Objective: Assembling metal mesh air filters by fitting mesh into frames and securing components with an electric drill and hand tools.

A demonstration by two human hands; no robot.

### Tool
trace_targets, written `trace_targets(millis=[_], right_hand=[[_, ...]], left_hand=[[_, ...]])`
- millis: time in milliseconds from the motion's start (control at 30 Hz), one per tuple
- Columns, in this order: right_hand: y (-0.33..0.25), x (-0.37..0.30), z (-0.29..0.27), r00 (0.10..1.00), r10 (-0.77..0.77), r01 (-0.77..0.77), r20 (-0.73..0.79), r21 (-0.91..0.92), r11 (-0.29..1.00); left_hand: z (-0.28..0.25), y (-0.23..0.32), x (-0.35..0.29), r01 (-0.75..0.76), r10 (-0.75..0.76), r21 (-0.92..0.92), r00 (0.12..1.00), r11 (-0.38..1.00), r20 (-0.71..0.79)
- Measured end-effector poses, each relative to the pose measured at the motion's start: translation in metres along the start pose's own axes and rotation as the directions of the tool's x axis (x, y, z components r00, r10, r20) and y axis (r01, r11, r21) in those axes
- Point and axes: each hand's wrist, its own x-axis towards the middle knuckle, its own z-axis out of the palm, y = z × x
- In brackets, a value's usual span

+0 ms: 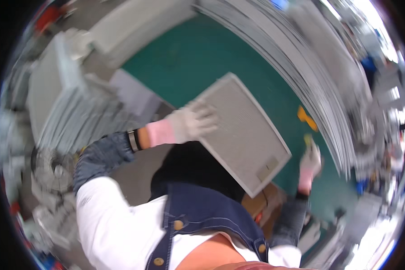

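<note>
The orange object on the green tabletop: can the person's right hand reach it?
Probably yes: the right hand is just below the orange object in the picture, and only a small yellowish item, blurred, shows between them.

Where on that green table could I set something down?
The widest bare patch of green table lies beyond the framed panel, between the pale block at upper left and the long stack. It's crowded at right: the orange-yellow object and right hand occupy the strip between panel and stack.
</note>
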Motion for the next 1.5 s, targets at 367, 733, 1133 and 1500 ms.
trace_targets(millis=[367,733,1133,1500], right_hand=[[0.087,-0.049,0.001,0.995,-0.088,0.073,-0.05,-0.234,0.97],[0.087,-0.063,-0.006,0.991,-0.092,0.074,-0.097,-0.174,0.982],[0.068,0.13,-0.097,0.909,-0.093,0.12,-0.406,0.042,0.992],[0.024,0.218,-0.008,0.937,-0.348,0.339,-0.002,-0.223,0.914]], left_hand=[[-0.239,-0.071,-0.088,0.809,-0.795,-0.55,-0.188,0.208,-0.577],[-0.277,-0.08,-0.257,0.579,-0.828,0.598,-0.313,-0.554,-0.465],[-0.167,-0.265,0.076,0.743,-0.714,0.146,0.668,0.653,-0.208],[-0.018,-0.31,0.111,0.834,-0.876,0.279,0.422,0.475,0.233]])
